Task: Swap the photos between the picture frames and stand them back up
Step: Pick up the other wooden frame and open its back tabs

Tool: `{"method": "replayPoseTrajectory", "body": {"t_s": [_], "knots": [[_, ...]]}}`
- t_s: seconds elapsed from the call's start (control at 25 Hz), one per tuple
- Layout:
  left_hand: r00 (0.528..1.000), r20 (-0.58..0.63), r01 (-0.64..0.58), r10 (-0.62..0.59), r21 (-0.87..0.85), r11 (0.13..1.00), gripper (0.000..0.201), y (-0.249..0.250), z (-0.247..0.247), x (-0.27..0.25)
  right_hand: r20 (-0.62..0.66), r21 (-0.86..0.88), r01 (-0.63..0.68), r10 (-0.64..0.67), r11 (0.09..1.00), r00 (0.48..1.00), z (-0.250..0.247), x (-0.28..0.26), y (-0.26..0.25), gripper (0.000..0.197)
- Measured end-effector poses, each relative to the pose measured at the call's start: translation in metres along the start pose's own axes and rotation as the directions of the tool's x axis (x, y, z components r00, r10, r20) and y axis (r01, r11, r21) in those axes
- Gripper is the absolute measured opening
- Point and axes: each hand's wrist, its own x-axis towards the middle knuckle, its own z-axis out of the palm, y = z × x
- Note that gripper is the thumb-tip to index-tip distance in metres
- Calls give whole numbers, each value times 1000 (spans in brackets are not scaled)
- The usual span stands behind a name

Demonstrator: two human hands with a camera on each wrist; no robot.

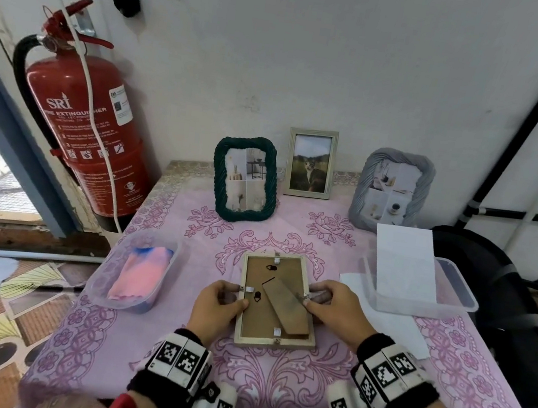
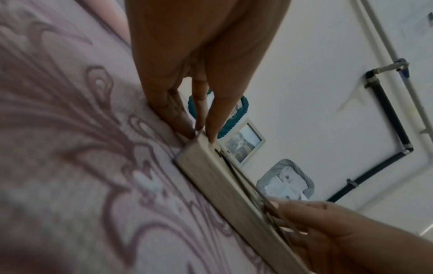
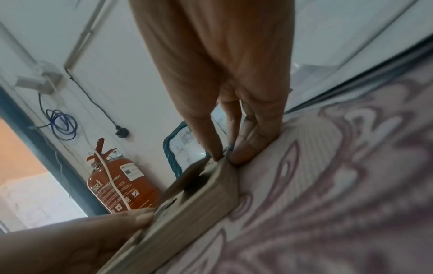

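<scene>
A light wooden picture frame [image 1: 276, 303] lies face down in the middle of the pink tablecloth [image 1: 290, 241], its brown backing board and folded stand facing up. My left hand [image 1: 237, 294] pinches its left edge by a metal clip, thumb on the backing. My right hand [image 1: 313, 299] pinches the right edge the same way. The left wrist view shows my left fingertips [image 2: 212, 137] on the frame's rim [image 2: 215, 178]. At the back stand a green rope frame [image 1: 245, 179], a silver frame with a cat photo [image 1: 310, 163] and a grey frame [image 1: 392, 190].
A clear tub with pink and blue cloth [image 1: 136, 275] sits at the left of the table. Another clear tub holding a white sheet [image 1: 419, 283] sits at the right. A red fire extinguisher [image 1: 91, 130] stands by the left wall, and a black bag [image 1: 505, 306] lies beyond the table's right edge.
</scene>
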Motion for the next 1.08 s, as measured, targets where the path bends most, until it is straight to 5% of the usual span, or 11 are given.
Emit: {"method": "replayPoseTrajectory", "body": {"t_s": [0.2, 0.56, 0.8, 1.08], "knots": [[995, 96, -35, 13, 232, 972, 61, 17, -5, 17, 159, -87, -14, 28, 996, 987, -9, 21, -19, 57], [988, 155, -38, -18, 350, 936, 37, 27, -11, 34, 232, -372, 118, -31, 921, 972, -9, 29, -29, 63], [985, 172, -65, -6, 404, 912, 38, 32, -9, 40, 253, -239, 16, 47, 971, 966, -13, 32, -30, 64], [984, 175, -103, 29, 434, 895, 34, 34, -8, 44, 226, -253, 56, 3, 966, 974, -11, 39, -27, 59]]}}
